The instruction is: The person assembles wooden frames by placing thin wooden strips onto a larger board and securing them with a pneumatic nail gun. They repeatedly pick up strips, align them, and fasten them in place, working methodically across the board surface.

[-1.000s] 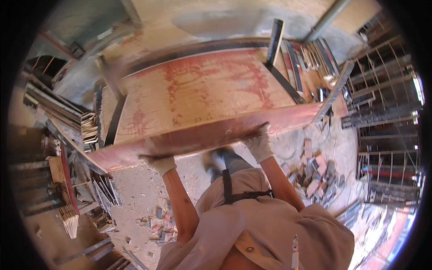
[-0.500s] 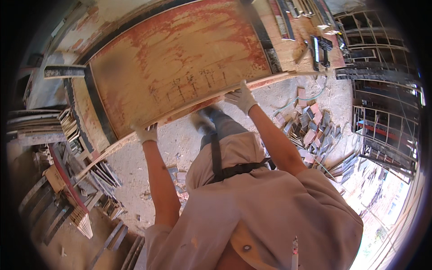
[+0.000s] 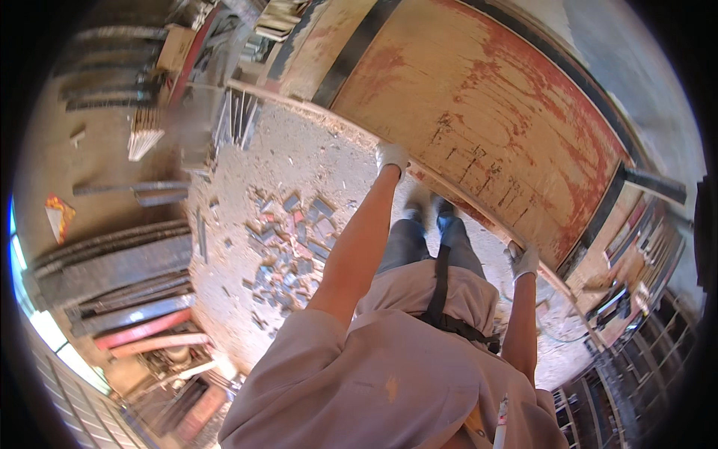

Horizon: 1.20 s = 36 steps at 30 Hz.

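A long, thin wooden strip (image 3: 344, 125) runs slantwise along the near edge of a large table-like board (image 3: 486, 97), stained red and brown. My left hand (image 3: 392, 157), in a white glove, is closed around the strip near the middle of the view. Farther right, my right hand (image 3: 522, 262), gloved too, grips the same strip with its fingers over the top. Dark tally-like marks show on the board beyond my hands. Dark bands (image 3: 359, 49) cross its surface at the sides.
Broken wood offcuts (image 3: 292, 239) lie heaped on the dusty floor to my left. Stacked planks (image 3: 120, 277) stand farther left. A power tool (image 3: 612, 301) rests at the board's right end, near dark metal racks (image 3: 613, 400). A cardboard box (image 3: 176, 46) sits at the far left.
The view has swung round to the left, so the board now lies toward the upper right and slants down rightward. Both hands stay on the wooden strip.
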Motion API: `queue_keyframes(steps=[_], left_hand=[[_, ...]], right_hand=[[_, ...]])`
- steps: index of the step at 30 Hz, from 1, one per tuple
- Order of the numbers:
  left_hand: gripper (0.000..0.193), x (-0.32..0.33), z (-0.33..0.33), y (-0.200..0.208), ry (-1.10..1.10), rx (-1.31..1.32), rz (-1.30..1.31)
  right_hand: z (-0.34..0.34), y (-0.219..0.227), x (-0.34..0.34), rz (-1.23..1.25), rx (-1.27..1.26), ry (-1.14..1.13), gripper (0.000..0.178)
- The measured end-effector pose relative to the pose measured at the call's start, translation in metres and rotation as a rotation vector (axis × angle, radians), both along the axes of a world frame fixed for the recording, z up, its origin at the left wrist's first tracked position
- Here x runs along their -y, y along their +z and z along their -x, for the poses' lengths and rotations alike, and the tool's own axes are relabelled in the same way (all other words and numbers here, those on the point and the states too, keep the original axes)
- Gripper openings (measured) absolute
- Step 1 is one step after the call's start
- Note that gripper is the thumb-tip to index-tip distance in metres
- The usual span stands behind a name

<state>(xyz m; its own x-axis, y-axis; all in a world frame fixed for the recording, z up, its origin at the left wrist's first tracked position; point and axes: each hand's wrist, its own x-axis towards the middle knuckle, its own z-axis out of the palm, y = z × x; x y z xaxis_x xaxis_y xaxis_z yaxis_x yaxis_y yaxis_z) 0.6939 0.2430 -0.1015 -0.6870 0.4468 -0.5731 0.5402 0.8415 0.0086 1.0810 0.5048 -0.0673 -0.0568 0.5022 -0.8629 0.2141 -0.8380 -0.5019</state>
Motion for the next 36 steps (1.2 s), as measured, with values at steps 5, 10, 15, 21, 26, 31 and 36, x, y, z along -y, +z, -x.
queue_keyframes(steps=[5, 10, 15, 21, 26, 31, 36], left_hand=[[0.059, 0.058, -0.020, -0.038, 1.132, 0.276, -0.936], [0.064, 0.140, -0.127, 0.004, 1.079, 0.324, -1.015], [0.047, 0.320, -0.307, -0.007, 1.272, 0.287, -0.641], [0.029, 0.512, -0.512, -0.043, 1.357, 0.233, 0.002], [0.022, 0.559, -0.585, -0.021, 2.831, -0.201, -0.899], [0.024, 0.543, -0.508, 0.024, 2.857, -0.513, -0.881], [0.022, 0.530, -0.419, 0.009, 2.864, -0.521, -1.327]], right_hand=[[0.000, -0.009, -0.009, 0.075, -0.078, 0.258, 0.051], [-0.036, -0.019, -0.012, -0.050, -0.010, 0.335, 0.051], [0.013, 0.006, 0.083, -0.136, 0.441, 0.758, 0.039], [0.132, 0.014, 0.188, -0.395, 0.412, 1.717, 0.027], [0.261, 0.020, 0.357, -0.445, 0.101, 1.981, 0.023], [0.336, -0.034, 0.534, -0.609, -0.014, 2.428, 0.012], [0.338, -0.120, 0.694, -0.282, 0.037, 2.641, 0.006]])
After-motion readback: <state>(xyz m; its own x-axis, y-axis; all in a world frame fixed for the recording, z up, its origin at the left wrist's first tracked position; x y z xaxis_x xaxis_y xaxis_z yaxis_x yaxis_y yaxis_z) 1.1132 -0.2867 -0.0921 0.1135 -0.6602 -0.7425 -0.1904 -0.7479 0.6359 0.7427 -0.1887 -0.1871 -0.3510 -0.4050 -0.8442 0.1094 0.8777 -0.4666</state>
